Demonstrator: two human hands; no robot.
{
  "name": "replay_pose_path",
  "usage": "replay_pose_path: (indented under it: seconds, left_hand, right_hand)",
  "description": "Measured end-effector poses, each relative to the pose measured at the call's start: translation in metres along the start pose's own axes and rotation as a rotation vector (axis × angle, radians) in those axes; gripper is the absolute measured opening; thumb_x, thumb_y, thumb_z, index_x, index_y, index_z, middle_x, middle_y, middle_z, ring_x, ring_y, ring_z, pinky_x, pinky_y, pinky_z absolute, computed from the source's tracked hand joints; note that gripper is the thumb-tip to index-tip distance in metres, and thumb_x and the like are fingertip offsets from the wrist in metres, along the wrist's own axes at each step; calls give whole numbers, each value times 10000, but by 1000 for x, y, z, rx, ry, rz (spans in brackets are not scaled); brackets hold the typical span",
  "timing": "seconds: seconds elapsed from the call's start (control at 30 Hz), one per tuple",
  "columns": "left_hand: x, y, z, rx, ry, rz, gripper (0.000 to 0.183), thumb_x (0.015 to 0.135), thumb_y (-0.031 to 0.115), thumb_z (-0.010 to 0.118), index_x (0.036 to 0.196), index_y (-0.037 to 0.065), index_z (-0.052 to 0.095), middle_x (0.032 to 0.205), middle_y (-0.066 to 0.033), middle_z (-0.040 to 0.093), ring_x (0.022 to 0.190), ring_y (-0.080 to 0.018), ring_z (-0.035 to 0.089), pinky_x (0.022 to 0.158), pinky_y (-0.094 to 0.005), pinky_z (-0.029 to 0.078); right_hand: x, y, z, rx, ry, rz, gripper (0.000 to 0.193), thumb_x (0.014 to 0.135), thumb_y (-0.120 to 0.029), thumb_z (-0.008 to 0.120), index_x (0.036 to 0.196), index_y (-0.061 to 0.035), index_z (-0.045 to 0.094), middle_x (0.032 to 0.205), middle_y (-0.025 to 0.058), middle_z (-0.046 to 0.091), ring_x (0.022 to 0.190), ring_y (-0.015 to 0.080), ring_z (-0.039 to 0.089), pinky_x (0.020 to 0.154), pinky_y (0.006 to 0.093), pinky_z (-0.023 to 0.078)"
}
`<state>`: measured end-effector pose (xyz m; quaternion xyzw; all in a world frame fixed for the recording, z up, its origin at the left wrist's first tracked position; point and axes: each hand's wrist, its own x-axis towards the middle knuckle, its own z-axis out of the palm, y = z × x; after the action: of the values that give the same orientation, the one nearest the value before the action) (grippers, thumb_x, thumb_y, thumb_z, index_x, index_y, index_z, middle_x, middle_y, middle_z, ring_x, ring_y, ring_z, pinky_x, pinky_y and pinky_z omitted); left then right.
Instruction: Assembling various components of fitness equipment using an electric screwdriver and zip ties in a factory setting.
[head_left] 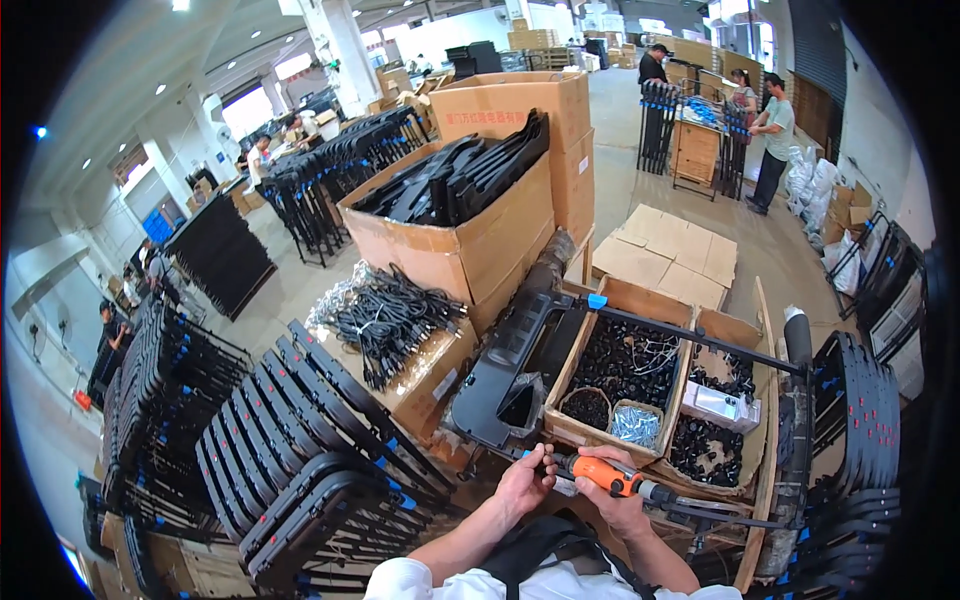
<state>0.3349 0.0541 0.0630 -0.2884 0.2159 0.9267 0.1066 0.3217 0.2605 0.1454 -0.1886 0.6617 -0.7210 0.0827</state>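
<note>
My right hand [617, 500] is wrapped round an orange and black power screwdriver [602, 474], held level in front of me. A dark cord or hose runs off its right end. Beside its left end, my left hand [522, 484] is closed, thumb and fingertips pinched together; whatever they hold is too small to make out. Just beyond both hands stands a wooden-sided box [590, 437] of small black parts, with a container of silvery screws [636, 425] in its near corner. A long black frame bar [690, 338] with a blue end lies across the boxes.
At left stand rows of black folding frames [290, 440]. Bundled black cables [385, 320] lie on a carton. Behind them a large carton [490, 250] holds black plastic parts. A second parts box [705, 465] is at right. Several people work farther off.
</note>
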Motion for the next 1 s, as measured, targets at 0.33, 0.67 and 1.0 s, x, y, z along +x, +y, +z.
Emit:
replay_pose_path:
  seconds: [0.33,0.67,1.0]
  left_hand:
    - [-1,2,11,76,16,-21,310,1107,387,577,1203,108,670,851,45,599,755,-120,568,665,-283,466]
    - [13,43,16,41,4,12,270,1107,217,525,1311,70,623,871,7,602,758,-139,556,627,-280,432]
    - [65,191,-26,813,463,601,314,1057,324,645,1129,41,762,751,15,635,682,-119,590,601,-292,479]
  right_hand:
    - [11,8,-5,85,5,-21,468,896,-62,794,1314,-34,586,1335,145,660,1195,231,664,1073,400,522]
    - [76,-5,1,12,143,-129,481,906,-47,783,1324,-28,547,1321,196,671,1187,242,661,1085,402,512]
    - [175,3,35,-22,123,-89,511,898,-49,800,1344,-12,553,1299,205,694,1187,253,673,1077,412,530]
